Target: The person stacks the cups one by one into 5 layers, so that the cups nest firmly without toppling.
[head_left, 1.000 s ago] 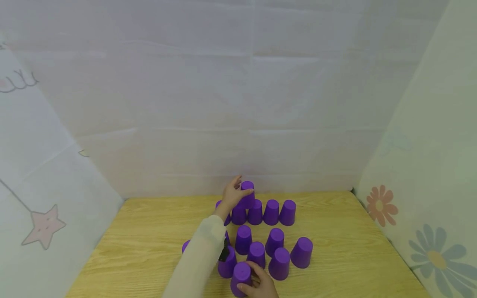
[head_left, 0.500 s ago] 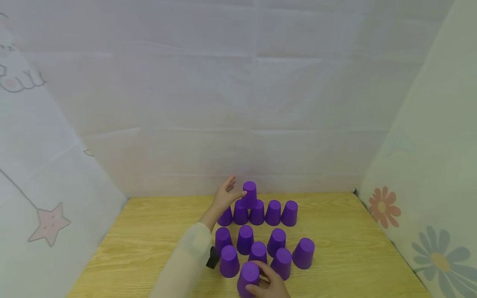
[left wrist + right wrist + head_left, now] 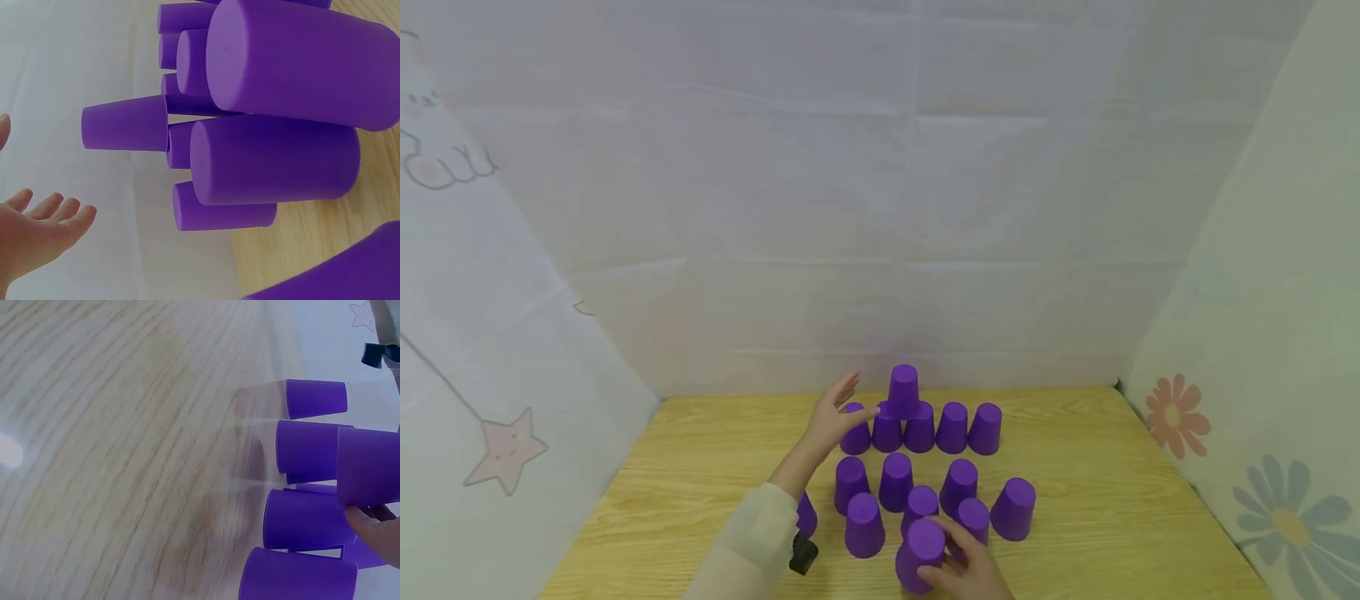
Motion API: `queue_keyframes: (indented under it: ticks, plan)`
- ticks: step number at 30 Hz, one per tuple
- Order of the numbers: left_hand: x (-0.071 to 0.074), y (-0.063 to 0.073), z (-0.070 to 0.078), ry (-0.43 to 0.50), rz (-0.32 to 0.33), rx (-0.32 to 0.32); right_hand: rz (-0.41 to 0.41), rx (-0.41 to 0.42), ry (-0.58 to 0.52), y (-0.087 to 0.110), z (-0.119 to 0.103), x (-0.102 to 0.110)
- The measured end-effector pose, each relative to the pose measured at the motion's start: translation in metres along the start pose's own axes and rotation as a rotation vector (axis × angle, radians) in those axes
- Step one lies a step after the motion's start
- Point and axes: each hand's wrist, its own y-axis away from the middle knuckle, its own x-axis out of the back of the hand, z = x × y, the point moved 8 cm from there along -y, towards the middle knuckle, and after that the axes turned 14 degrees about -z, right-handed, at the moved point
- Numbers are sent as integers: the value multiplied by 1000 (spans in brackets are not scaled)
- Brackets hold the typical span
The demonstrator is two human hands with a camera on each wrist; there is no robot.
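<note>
Along the back stands a row of several upside-down purple cups (image 3: 952,428). One purple cup (image 3: 903,392) rests on top of that row, spanning two of them. My left hand (image 3: 831,421) is just left of this upper cup, fingers extended and apart from it; the left wrist view shows the same gap between the hand (image 3: 44,231) and the cup (image 3: 125,124). Low in the head view, my right hand (image 3: 970,567) grips another upside-down purple cup (image 3: 919,557). In the right wrist view this held cup (image 3: 369,465) is raised off the table.
Several more upside-down purple cups (image 3: 864,527) stand scattered between the back row and my right hand, one partly behind my left sleeve (image 3: 748,533). Beneath is a wood-grain table (image 3: 1120,508). A white sheet (image 3: 820,208) hangs behind it, with printed panels on both sides.
My left hand has let go of the upper cup and drawn away left and slightly down; that cup stays on the row. My right hand has shifted right with its cup.
</note>
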Motion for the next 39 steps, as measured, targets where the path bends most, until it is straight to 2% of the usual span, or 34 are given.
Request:
queue_keyframes:
  ticks: [3,7,14,20,27,34,39]
  plan:
    - [1,11,10,25,5,-11,8,-13,20,3,-2,3]
    - [3,24,17,12,21,-25,11,23,53,7,-8,7]
    - [18,35,-7,-43,82,-8,-13,80,132,8,-14,18]
    - [26,52,-15,-84,123,10,-8,72,120,8,-20,27]
    - [32,73,-26,-182,180,11,24,52,123,7,-29,37]
    - [33,95,-45,-137,181,63,91,88,155,2,-40,47]
    - [34,107,-57,-153,187,91,115,144,180,-2,-48,54]
